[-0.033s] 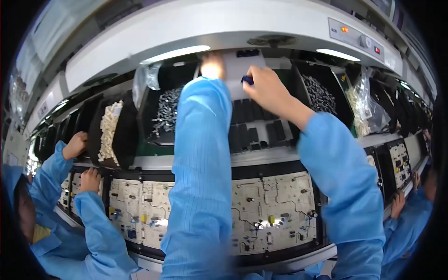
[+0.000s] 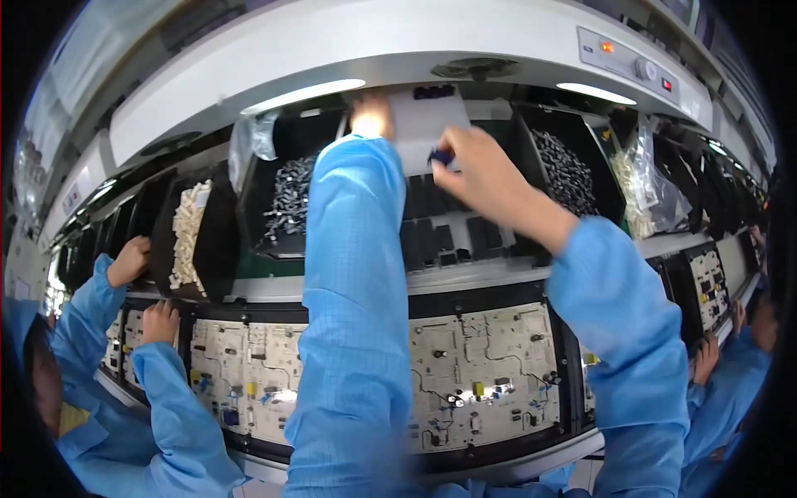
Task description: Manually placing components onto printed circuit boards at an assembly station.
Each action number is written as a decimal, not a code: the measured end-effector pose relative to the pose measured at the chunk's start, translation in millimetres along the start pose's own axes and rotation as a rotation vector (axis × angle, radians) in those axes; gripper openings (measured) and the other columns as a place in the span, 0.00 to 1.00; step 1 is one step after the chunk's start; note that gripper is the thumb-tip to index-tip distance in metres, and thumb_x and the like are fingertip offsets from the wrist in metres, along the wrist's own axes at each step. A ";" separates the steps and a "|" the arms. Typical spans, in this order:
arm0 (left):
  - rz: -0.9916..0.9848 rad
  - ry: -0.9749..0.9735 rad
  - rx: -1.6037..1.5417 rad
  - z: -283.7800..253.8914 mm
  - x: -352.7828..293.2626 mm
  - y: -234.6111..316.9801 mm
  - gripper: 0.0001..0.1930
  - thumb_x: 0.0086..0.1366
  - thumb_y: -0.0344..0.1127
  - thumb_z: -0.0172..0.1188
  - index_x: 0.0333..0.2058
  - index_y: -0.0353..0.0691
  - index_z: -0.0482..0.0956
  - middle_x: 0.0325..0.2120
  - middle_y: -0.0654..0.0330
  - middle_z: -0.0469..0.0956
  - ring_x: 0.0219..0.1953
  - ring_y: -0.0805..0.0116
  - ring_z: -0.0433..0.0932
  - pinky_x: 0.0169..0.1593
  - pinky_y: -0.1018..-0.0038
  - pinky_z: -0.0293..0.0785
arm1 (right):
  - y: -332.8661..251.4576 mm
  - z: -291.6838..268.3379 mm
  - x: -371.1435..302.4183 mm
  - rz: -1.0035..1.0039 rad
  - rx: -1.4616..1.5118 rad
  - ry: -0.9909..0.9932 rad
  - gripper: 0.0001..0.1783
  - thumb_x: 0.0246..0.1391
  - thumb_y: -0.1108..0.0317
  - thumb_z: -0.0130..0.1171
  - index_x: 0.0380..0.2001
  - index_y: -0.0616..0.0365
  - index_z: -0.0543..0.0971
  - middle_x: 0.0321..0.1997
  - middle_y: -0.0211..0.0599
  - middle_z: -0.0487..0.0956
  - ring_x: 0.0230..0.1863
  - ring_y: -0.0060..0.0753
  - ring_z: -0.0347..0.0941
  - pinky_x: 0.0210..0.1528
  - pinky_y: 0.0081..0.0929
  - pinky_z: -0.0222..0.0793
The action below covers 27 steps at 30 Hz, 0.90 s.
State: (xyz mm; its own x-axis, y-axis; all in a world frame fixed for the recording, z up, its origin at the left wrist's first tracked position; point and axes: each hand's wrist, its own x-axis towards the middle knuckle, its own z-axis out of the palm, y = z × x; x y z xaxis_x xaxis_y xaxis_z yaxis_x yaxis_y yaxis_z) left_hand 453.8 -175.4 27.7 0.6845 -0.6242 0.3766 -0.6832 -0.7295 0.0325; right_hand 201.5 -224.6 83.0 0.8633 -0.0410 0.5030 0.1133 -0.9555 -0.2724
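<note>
Left hand (image 2: 371,114) washed out by glare, fingers blurred; I cannot tell whether it grips anything. My right hand (image 2: 483,170), apart from it, pinches a small dark-blue part (image 2: 442,156), partly covered by the fingertips, exact shape unclear. Smooth white panel (image 2: 413,129) between my hands; black rectangular blocks (image 2: 426,241) in rows, nearer me. Versus earlier frame: right hand and part slightly lower, left hand about unchanged.

Right hand (image 2: 477,170) pinches small dark-blue component (image 2: 441,156) | left hand (image 2: 371,114) beside white sheet (image 2: 411,124), contact unclear | populated circuit boards (image 2: 490,349) in foreground | cream pieces (image 2: 188,236) in black bin (image 2: 219,241)
</note>
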 end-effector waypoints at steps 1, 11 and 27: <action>0.039 -0.021 0.005 0.1 8.8 9.2 0.26 0.51 0.25 0.52 0.52 0.35 0.66 0.52 0.44 0.66 0.56 0.47 0.65 0.59 0.60 0.62 | -10.9 -23.0 -29.0 -0.052 0.084 0.000 0.11 0.46 0.67 0.59 0.32 0.60 0.72 0.31 0.47 0.74 0.35 0.48 0.68 0.38 0.39 0.65; 0.020 0.174 -0.125 34.3 40.1 -1.0 0.16 0.56 0.26 0.50 0.45 0.36 0.72 0.41 0.43 0.75 0.45 0.44 0.74 0.50 0.57 0.70 | -46.2 -90.8 -153.0 -0.092 0.103 -0.009 0.20 0.32 0.75 0.68 0.35 0.56 0.78 0.29 0.33 0.73 0.31 0.36 0.65 0.34 0.29 0.63; 0.478 0.253 -0.401 -62.1 -77.9 53.3 0.10 0.55 0.34 0.62 0.36 0.41 0.78 0.27 0.49 0.78 0.33 0.53 0.79 0.37 0.66 0.74 | -68.4 -110.2 -227.8 0.123 0.306 -0.168 0.17 0.39 0.72 0.68 0.34 0.58 0.73 0.29 0.34 0.72 0.31 0.33 0.69 0.33 0.26 0.65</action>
State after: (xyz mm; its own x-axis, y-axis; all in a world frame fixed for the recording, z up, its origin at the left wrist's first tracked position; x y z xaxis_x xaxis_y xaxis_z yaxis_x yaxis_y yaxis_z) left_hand 348.4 -148.3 57.5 0.2357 -0.7325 0.6387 -0.9713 -0.1984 0.1309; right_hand -57.0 -182.0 77.5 0.9454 -0.0779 0.3165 0.1231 -0.8139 -0.5678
